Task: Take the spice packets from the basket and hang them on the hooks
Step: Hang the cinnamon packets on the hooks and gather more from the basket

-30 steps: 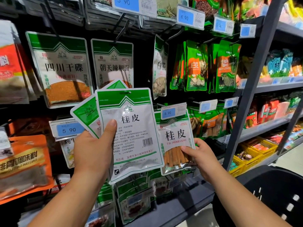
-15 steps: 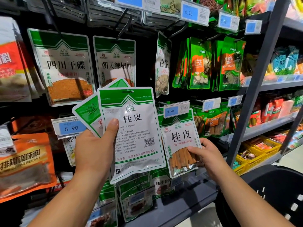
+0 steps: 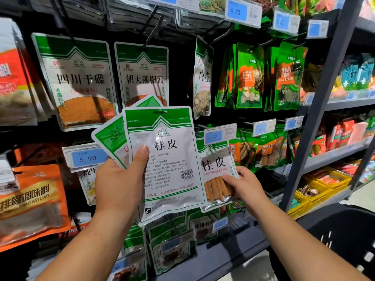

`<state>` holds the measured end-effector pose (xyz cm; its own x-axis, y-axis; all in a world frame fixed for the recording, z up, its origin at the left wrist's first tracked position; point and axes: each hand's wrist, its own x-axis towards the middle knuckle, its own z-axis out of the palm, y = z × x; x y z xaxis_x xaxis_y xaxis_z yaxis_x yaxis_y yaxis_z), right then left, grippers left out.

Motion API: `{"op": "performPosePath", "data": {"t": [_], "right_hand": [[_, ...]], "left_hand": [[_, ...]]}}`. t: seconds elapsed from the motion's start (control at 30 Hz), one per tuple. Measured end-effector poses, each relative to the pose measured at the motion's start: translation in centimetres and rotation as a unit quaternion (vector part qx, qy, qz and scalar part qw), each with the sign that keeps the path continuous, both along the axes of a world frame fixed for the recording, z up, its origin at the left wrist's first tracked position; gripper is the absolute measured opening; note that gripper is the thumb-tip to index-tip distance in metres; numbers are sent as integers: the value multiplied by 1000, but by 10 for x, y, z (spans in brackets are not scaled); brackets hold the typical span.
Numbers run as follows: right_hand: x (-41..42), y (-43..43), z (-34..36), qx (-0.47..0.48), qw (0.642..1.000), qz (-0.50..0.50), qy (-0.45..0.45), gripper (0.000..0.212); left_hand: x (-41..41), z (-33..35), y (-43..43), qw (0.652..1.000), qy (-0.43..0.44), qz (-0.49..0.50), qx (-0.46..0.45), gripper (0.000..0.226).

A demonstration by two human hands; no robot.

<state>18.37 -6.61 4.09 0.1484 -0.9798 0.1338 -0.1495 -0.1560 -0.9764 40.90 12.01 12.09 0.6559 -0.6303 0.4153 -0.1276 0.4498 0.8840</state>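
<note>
Shifted leftward, the right hand (image 3: 246, 185) pinches a cinnamon packet (image 3: 219, 166); left hand (image 3: 117, 183) fingers grip fanned packets (image 3: 168, 159)

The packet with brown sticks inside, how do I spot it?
Start at the grey shelf post, then look left to the nearest 5.90 price tag. Under it, the right hand pinches the cinnamon packet. It is white with brown sticks showing, while the front packet in the left hand shows only print.

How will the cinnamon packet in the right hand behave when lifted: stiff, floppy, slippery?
The cinnamon packet is probably stiff below, where sticks fill it. Likely light: the right hand pinches it by fingertips. Glossy film may slip.
</note>
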Motion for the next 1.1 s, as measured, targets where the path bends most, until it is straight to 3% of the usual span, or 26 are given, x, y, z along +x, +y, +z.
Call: {"op": "performPosePath", "data": {"t": [0.23,0.37,0.43,0.63,0.7,0.9,1.1], "right_hand": [[20,-11,4,-34,996,-12,81,25],[29,-13,12,-35,989,-41,139,59],[31,-13,12,-33,987,-44,148,64],[20,2,19,-24,982,-100,157,58],[15,14,24,-25,982,-112,147,46],[14,69,56,-3,993,108,-42,53],[11,86,54,-4,970,239,37,69]], "left_hand": [[4,-2,-2,1000,-9,-10,5,11],[4,-4,-3,1000,-13,-10,14,11],[4,-4,-3,1000,-12,-10,17,13],[-1,-4,0,999,18,-33,7,15],[-6,-2,1,998,34,-47,-6,17],[-16,0,0,999,33,-41,-12,15],[-16,-4,-3,997,74,-6,-19,8]]}}
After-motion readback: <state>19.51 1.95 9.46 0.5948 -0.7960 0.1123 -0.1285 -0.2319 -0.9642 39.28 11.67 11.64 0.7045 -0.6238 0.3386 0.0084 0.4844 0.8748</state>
